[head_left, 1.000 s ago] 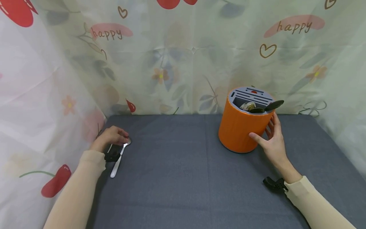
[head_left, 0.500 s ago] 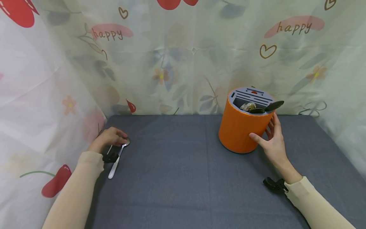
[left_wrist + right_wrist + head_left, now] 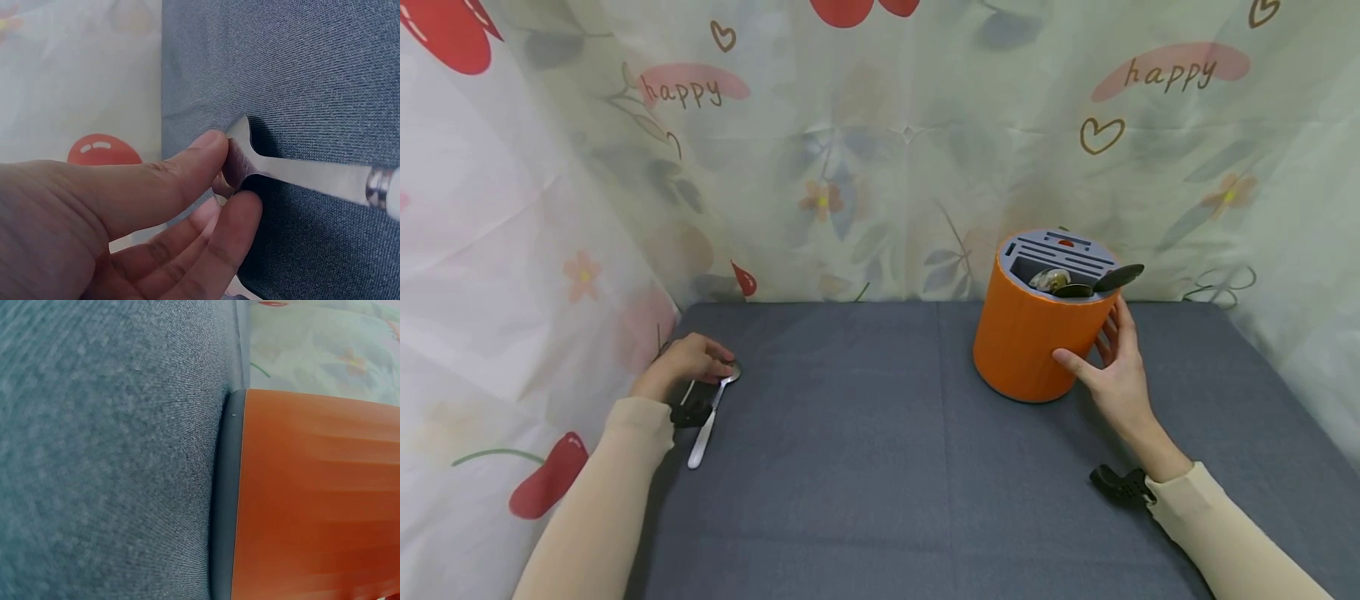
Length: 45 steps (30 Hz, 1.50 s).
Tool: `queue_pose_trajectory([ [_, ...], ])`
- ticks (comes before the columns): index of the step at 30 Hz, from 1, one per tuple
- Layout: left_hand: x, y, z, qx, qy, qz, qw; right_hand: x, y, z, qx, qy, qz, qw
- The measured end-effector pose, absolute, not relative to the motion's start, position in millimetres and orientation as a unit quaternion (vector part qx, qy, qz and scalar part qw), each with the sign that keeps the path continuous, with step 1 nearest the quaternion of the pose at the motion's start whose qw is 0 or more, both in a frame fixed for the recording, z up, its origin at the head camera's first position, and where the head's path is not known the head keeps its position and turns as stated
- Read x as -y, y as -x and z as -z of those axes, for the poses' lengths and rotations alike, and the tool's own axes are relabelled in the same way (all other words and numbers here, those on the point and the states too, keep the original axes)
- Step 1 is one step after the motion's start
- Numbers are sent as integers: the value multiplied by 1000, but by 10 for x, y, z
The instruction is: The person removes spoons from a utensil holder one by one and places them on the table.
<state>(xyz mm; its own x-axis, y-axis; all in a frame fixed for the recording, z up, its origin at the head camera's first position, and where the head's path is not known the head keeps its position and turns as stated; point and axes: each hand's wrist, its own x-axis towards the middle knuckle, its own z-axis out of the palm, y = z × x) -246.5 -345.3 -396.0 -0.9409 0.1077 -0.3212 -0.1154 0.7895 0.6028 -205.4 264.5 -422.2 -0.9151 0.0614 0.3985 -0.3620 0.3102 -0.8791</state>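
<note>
My left hand [image 3: 119,203] pinches the spoon [image 3: 287,169] by its bowl [image 3: 239,153], the white-ended handle [image 3: 328,179] pointing away from my fingertips [image 3: 245,206] over the bench [image 3: 331,75].

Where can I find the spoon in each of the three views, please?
Head: the spoon is on the left, below mid-height, at the left hand.
Left wrist: from the centre to the right edge; the fingers hold its bowl.
Right wrist: not in it.
Shared landmark: the grey cloth, visible in all three.
</note>
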Motion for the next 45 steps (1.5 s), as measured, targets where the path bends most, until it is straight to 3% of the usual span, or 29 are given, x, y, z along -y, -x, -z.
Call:
queue_pose_trajectory([
  [24,3446,2433,3939,-933,-10,-312,178,-2658,2071,4230,792,-94,-575,182],
  [45,3504,2469,3816,-914,-88,-381,104,-2649,2054,4219,789,-98,-579,182],
])
